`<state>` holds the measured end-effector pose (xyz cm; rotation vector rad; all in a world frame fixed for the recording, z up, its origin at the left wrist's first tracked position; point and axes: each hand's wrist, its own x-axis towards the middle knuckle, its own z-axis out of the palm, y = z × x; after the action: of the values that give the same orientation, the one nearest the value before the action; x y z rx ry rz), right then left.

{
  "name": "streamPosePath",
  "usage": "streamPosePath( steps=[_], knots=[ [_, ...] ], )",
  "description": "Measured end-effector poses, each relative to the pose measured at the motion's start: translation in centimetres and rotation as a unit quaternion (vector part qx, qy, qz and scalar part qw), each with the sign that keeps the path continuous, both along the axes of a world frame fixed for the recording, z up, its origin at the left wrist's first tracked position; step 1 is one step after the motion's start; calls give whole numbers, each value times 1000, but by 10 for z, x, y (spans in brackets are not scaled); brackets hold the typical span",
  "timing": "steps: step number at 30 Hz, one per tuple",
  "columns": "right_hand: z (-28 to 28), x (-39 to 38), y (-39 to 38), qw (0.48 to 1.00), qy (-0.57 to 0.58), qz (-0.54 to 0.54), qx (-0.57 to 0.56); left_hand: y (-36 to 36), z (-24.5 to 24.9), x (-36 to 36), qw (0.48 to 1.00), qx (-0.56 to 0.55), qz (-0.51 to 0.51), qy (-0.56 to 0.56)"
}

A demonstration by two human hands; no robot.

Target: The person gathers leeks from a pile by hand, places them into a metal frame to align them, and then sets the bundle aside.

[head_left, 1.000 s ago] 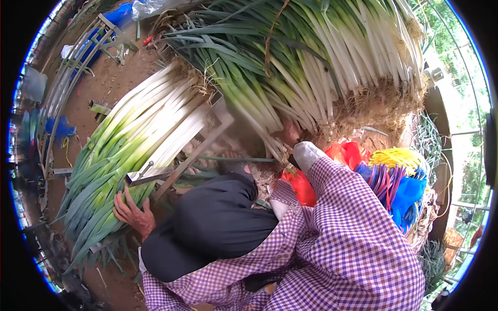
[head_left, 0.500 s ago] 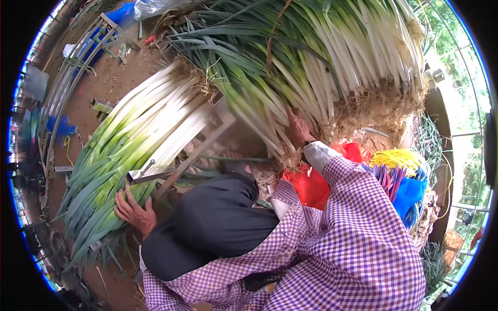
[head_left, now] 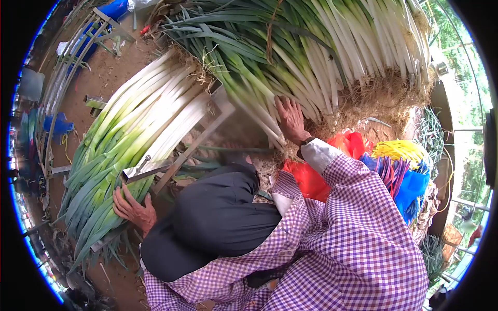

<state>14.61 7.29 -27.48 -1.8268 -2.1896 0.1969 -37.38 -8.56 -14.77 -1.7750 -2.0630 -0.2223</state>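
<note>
My left hand [head_left: 135, 210] lies on the green leaves of a pile of leeks [head_left: 122, 135], its fingers spread and holding nothing. This pile rests on a metal frame [head_left: 179, 166], white ends up and roots at the top. My right hand [head_left: 292, 120] reaches to a larger heap of leeks [head_left: 316, 78]. Its stretched fingers touch the pale stalks at the heap's near edge, and its thumb is hidden. Several loose leeks [head_left: 258, 115] slant down just left of that hand, with their roots towards me.
Red plastic [head_left: 308, 181] lies beneath my right forearm. Farther right are yellow ties [head_left: 399, 153], purple ties [head_left: 386, 176] and blue plastic [head_left: 412, 189]. A bolt [head_left: 143, 164] sticks up from the frame beside my left hand. A metal rack [head_left: 78, 67] stands at the upper left.
My right hand has moved up and left, from among the stalks' lower ends onto the stalks, with its fingers now showing. My left hand has stayed on the leaves.
</note>
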Motion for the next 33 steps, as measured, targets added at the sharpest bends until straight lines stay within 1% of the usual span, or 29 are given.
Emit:
streamPosePath(
  steps=[2,3,5,8,11,14,16,17,18,21,23,24,26,27,28,30,31,32,33],
  knots=[
    [0,-2,-2,991,75,-62,-97,0,-1,1,1000,0,3,2],
    [-12,-1,0,986,96,-78,-108,1,-1,1,1000,1,5,3],
    [-59,4,5,976,139,-107,-128,1,0,2,1000,-3,9,3],
    [-86,-9,1,975,149,-130,-96,0,0,2,1000,-7,14,4],
    [-43,-29,4,956,131,-186,-185,0,-2,2,1000,-2,13,6],
    [-49,-24,10,955,119,-161,-217,0,2,3,1000,-10,14,5],
    [-54,-8,14,963,154,-123,-182,-2,5,3,1000,-18,19,0],
    [-42,-3,19,967,171,-102,-162,-2,6,3,1000,-20,21,-4],
    [-29,5,27,948,169,-109,-248,-2,7,4,999,-21,22,-9],
    [37,29,42,904,203,-58,-371,-3,11,4,999,-20,17,-21],
    [62,54,38,887,290,31,-358,-4,21,4,998,-52,18,-43],
    [56,78,37,902,278,98,-315,-5,28,2,996,-68,18,-54],
    [66,103,30,919,237,180,-257,-10,45,-10,975,-76,-20,-206],
    [82,109,19,926,210,196,-244,-12,55,-17,956,-79,-40,-281],
    [93,120,9,932,182,209,-232,-12,62,-25,942,-64,-37,-326],
    [63,143,-4,911,229,153,-307,-9,81,-38,910,-31,-32,-413],
    [75,142,-19,929,158,190,-275,-5,105,-28,885,-20,-36,-464],
    [78,138,-32,938,152,184,-250,5,139,-7,858,-11,-40,-512],
    [91,130,-41,941,122,189,-251,16,169,18,828,-2,-48,-559]
  ],
)
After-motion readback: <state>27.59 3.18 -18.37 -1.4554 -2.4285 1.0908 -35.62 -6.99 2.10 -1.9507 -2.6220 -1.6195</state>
